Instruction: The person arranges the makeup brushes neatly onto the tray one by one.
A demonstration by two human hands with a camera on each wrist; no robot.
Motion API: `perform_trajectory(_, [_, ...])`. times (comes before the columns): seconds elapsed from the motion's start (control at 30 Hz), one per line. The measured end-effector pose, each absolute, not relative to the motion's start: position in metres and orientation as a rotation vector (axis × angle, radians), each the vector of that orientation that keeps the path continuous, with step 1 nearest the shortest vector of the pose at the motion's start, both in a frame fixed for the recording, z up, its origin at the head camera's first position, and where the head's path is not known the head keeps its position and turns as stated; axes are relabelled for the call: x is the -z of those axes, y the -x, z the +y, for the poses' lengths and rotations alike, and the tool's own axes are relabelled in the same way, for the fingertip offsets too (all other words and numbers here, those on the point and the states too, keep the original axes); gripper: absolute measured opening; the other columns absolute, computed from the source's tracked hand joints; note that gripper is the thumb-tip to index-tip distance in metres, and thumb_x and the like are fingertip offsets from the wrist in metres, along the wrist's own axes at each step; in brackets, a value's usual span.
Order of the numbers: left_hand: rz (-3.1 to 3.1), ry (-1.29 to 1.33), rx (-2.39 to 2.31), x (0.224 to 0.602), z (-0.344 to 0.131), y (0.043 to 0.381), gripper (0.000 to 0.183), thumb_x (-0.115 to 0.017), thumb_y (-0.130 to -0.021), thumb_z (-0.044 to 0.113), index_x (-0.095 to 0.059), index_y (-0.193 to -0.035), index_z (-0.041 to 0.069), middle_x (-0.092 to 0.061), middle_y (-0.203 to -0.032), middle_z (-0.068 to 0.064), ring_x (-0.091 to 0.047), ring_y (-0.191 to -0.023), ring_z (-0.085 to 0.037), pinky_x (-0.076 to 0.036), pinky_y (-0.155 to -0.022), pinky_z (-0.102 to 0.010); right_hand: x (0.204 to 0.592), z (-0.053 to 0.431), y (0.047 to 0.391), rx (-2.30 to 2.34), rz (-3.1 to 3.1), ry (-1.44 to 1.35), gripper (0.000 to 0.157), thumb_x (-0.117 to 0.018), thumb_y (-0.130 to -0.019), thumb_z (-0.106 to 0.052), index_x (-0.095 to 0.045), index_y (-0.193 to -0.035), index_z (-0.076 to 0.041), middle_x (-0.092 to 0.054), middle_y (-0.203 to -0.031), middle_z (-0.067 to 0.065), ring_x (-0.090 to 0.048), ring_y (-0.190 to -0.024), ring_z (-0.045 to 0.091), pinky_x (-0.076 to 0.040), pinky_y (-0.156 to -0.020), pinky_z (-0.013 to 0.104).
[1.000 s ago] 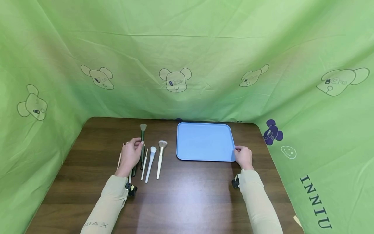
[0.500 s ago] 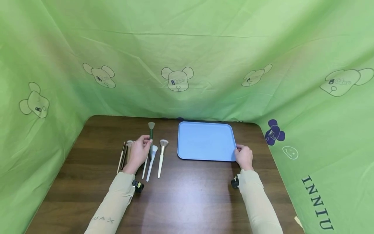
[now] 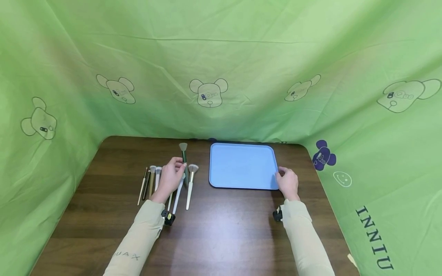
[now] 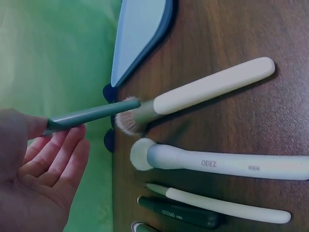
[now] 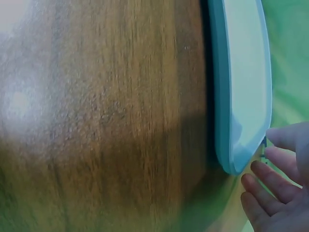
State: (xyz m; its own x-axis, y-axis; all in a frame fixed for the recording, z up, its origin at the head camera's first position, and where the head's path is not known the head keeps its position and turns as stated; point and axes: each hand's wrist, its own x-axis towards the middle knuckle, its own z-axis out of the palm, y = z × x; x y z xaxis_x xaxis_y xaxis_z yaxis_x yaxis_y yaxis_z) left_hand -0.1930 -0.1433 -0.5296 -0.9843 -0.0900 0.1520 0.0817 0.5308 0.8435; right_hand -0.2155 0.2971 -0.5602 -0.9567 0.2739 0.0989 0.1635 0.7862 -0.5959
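My left hand pinches a green makeup brush between thumb and fingers, its bristles pointing away. In the left wrist view the green handle is raised, its end in front of the bristles of a white-handled brush. Beside that one lie a pale bluish-white brush, a thin white brush and a dark green brush. At the right edge of the blue tray is my right hand. Its thumb meets the rim and its fingers are loosely extended, as the right wrist view shows.
Several more makeup brushes lie in a row to the left of my left hand, among them a brown-handled brush and a thin pale one. A wooden table bears everything. A green printed curtain surrounds its back and sides.
My left hand has carried the green brush to the right, over the other brushes and close to the white-handled one. Brushes on the left have come into sight. The right hand has barely moved.
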Motion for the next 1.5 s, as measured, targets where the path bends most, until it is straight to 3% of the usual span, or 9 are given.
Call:
perform_trajectory(0.8, [-2.606,0.055,1.53,0.531,-0.114,0.199,0.022,-0.065,-0.101,0.014,-0.064,-0.117,-0.002,-0.074,-0.097,-0.014,-0.071,-0.089,-0.029,-0.057,-0.079,-0.044,0.543,0.268,0.21,-1.032,-2.735,0.211,0.04,-0.065,-0.097,-0.014,-0.064,-0.13,0.008,-0.059,-0.132,0.031,-0.051,-0.127,0.046,-0.038,-0.107,0.052])
perform_trajectory(1.3, [-2.584,0.121,1.558,0.525,-0.09,0.203,0.024,-0.065,-0.101,0.017,-0.063,-0.116,-0.001,-0.074,-0.095,-0.011,-0.071,-0.091,-0.029,-0.055,-0.085,-0.044,0.535,0.234,0.206,-1.202,-2.725,0.011,0.038,-0.069,-0.096,-0.013,-0.066,-0.13,0.005,-0.064,-0.13,0.024,-0.061,-0.119,0.038,-0.047,-0.1,0.049])
perform_trajectory(1.5, [-2.586,0.135,1.584,0.522,-0.081,0.204,0.022,-0.066,-0.1,0.016,-0.063,-0.115,0.0,-0.074,-0.095,-0.012,-0.07,-0.092,-0.029,-0.055,-0.086,-0.044,0.534,0.215,0.205,-1.381,-2.668,-0.063,0.035,-0.07,-0.096,-0.009,-0.066,-0.127,0.008,-0.068,-0.122,0.024,-0.066,-0.11,0.036,-0.052,-0.096,0.045])
